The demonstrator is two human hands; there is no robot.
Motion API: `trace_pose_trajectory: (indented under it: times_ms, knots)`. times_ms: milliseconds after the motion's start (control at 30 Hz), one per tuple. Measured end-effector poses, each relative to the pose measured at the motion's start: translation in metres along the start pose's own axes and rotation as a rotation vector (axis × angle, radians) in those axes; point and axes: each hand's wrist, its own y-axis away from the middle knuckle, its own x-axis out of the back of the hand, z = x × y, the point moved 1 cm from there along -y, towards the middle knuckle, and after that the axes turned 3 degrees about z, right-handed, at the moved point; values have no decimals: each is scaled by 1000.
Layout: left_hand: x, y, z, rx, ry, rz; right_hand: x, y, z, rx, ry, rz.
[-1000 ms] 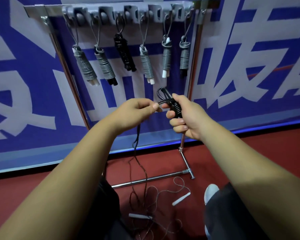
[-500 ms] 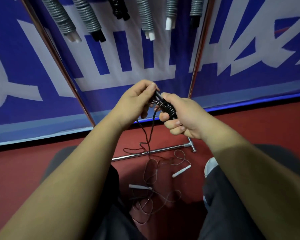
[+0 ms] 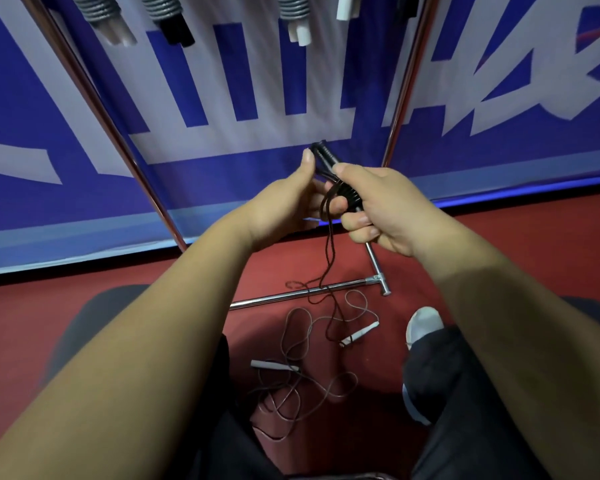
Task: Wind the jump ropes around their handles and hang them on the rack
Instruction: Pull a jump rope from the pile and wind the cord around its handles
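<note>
Gripping the handles (image 3: pixel 326 157) in your right hand (image 3: pixel 385 206), tips pointing away, you pinch the cord (image 3: pixel 329 258) alongside with your left hand (image 3: pixel 288 206).

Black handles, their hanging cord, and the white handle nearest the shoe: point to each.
black handles (image 3: pixel 326 156), head view, on the bare top end.
cord (image 3: pixel 327 244), head view, on the stretch hanging below the hands.
white handle (image 3: pixel 361 332), head view, on the middle of its shaft.
</note>
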Motion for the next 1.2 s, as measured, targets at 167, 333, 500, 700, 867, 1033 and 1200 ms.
trace_pose_trajectory:
  times_ms: [167, 333, 500, 700, 867, 1033, 1200]
  knots:
    - [-10, 11, 5, -129, -161, -29, 19, 1, -4, 19, -21, 90]
    - [-6, 24, 7, -228, -214, -44, 26, 5, 2, 9, -28, 81]
    - [-2, 28, 0, -228, -353, -76, 24, 11, 9, -8, 18, 40]
    - [9, 26, -7, -196, -501, -112, 18, 11, 14, -18, 17, 41]
    - [19, 18, -17, -117, -602, -63, 10, 14, 15, -64, -36, -11]
    - [22, 9, -27, -97, -589, 64, 9, 19, 10, -102, -54, -147]
    - [27, 4, -27, -144, -450, 130, 4, 19, 21, -232, -98, -278]
